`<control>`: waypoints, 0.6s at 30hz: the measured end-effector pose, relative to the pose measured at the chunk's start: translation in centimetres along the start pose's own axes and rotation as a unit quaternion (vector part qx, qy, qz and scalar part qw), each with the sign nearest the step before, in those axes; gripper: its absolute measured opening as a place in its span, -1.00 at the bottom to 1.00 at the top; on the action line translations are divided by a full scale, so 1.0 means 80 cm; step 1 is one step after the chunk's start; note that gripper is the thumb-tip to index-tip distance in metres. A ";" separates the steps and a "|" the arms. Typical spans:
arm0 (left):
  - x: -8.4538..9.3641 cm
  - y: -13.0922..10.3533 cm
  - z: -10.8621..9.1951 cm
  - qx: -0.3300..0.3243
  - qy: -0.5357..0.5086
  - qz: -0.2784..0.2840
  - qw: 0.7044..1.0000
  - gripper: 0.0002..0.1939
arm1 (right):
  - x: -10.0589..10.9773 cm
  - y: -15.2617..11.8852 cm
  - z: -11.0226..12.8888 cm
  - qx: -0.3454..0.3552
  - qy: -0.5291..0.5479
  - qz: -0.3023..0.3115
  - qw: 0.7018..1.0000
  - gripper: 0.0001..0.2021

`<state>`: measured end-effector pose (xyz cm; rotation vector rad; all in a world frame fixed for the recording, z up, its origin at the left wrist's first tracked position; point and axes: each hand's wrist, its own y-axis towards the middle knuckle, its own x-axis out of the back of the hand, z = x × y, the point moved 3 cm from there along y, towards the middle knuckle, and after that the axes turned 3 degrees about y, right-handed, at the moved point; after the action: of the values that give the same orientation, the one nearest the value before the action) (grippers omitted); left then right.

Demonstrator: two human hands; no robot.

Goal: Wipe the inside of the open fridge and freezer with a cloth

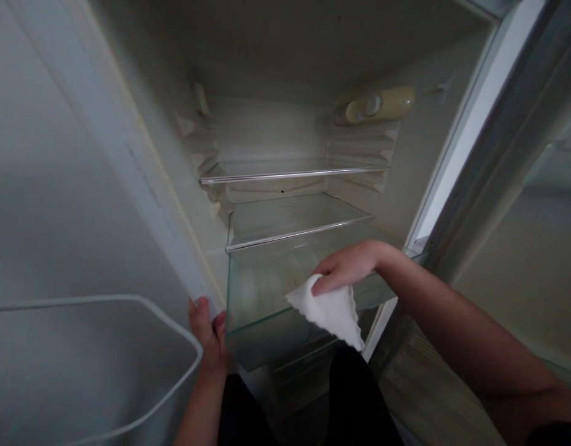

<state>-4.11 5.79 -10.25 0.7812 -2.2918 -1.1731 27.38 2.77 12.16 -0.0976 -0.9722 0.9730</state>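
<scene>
My right hand [348, 266] is closed on a white cloth [329, 310], which hangs down over the front edge of a pulled-out glass shelf [262, 291] in a refrigerator. The thumb presses on the cloth; the other fingers are partly hidden. At lower left, my left hand [210, 331] grips the front edge of the refrigerator's side wall [174, 248], fingers on the outer side and thumb toward the inside. That thumb is close beside the glass shelf's left edge; whether it touches the glass I cannot tell.
Higher up are a middle shelf [299, 229] and an upper shelf [295, 176] with shiny front trims. A yellowish lamp housing [381, 105] is on the right inner wall. The open door [513, 248] stands at right. A white cable [174, 319] loops at left.
</scene>
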 end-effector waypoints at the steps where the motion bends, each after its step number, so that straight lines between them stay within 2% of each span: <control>1: 0.001 0.000 -0.002 -0.017 0.010 -0.005 1.000 -0.38 | 0.002 -0.009 -0.018 -0.031 -0.007 -0.022 0.999 -0.43; 3: 0.001 0.001 -0.006 -0.033 0.028 -0.019 0.999 -0.40 | 0.005 -0.019 -0.060 -0.104 -0.022 -0.043 0.993 -0.44; 6: 0.001 0.002 -0.008 -0.007 0.035 -0.031 0.999 -0.40 | 0.014 -0.027 -0.120 -0.224 -0.063 -0.081 0.969 -0.52; 9: 0.001 0.003 -0.008 0.027 0.041 -0.017 0.999 -0.39 | 0.026 -0.038 -0.148 -0.305 -0.094 -0.130 0.939 -0.56; 11: 0.003 0.004 -0.006 0.027 0.044 -0.003 0.999 -0.37 | 0.028 -0.047 -0.143 -0.266 -0.055 -0.129 0.954 -0.55; 14: 0.005 0.005 -0.003 -0.005 0.027 0.017 0.999 -0.32 | 0.022 -0.065 -0.110 -0.114 0.016 -0.179 0.977 -0.50; 16: 0.007 0.006 -0.001 -0.009 0.012 0.018 1.000 -0.30 | 0.006 -0.077 -0.082 -0.022 0.031 -0.266 0.963 -0.51; 18: 0.007 0.006 0.000 0.010 -0.006 0.006 1.000 -0.31 | -0.026 -0.076 -0.052 0.064 0.017 -0.369 0.927 -0.58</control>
<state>-4.68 5.62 -9.80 0.7678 -2.3184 -1.1535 33.99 -1.00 11.18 0.3442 -0.8108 0.3319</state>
